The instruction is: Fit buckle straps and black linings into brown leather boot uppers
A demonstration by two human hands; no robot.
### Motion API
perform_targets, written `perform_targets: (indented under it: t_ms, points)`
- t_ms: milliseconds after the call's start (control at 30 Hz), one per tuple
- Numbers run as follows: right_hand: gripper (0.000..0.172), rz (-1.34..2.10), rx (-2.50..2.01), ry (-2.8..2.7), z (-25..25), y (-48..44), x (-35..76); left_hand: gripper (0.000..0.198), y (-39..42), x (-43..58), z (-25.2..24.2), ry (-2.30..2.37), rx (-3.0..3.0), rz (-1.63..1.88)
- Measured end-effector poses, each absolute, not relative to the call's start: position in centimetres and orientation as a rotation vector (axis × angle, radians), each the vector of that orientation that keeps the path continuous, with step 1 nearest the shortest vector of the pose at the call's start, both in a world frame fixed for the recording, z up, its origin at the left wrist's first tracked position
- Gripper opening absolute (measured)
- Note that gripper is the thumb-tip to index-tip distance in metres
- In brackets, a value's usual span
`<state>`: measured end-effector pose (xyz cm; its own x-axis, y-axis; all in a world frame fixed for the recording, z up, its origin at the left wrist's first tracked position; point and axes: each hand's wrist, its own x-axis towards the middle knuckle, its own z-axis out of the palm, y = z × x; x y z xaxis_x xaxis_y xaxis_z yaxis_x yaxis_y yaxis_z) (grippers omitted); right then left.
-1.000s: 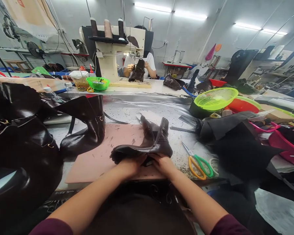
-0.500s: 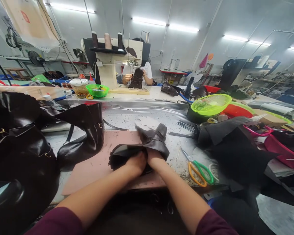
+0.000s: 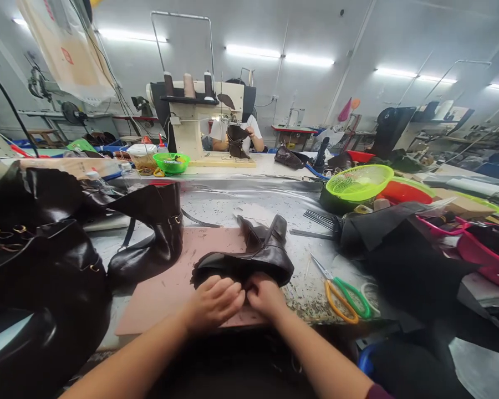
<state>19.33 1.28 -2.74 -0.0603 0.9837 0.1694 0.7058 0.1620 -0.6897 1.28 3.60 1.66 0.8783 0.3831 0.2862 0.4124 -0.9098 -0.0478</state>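
Note:
A dark brown leather boot upper (image 3: 270, 252) lies on its side, partly on a pink board (image 3: 149, 302), its scalloped top edge toward the left. My left hand (image 3: 214, 302) is closed at the upper's near edge, fingers curled over the leather. Beside it, my right hand (image 3: 266, 296) is closed on the same near edge, its fingertips partly hidden in the fold. The two hands almost touch. Scissors (image 3: 336, 288) with one orange and one green handle lie to the right of the upper.
Other dark boot uppers (image 3: 153, 238) stand at the left. Black material (image 3: 407, 266) and a pink basket (image 3: 486, 255) crowd the right, behind them a green strainer (image 3: 360, 183). Across the bench a person works at a sewing machine (image 3: 191, 122).
My hands have drawn back from inside the upper to its near edge. The person opposite has shifted the piece at the machine, and my view has moved slightly.

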Motion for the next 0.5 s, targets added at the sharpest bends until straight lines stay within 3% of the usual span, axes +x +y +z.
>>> perform_targets:
  t_ms: [133,267,400,500]
  points:
    - [0.034,0.653,-1.585,-1.536,-2.6,2.5,17.4,0.036,5.6,1.3,4.4,-1.443,-2.78,-0.906]
    - [0.033,0.631,-1.593,-1.423,-0.7,5.4,16.9,0.014,7.6,2.7,4.6,-1.861,-2.837,-1.106]
    - [0.028,0.482,-1.605,-1.444,2.7,6.3,16.9,0.035,4.4,4.8,1.3,-2.045,-2.715,-1.371]
    - [0.03,0.309,-1.653,-1.797,4.2,5.6,16.0,0.047,0.2,6.1,-0.7,-2.114,-2.981,-1.325]
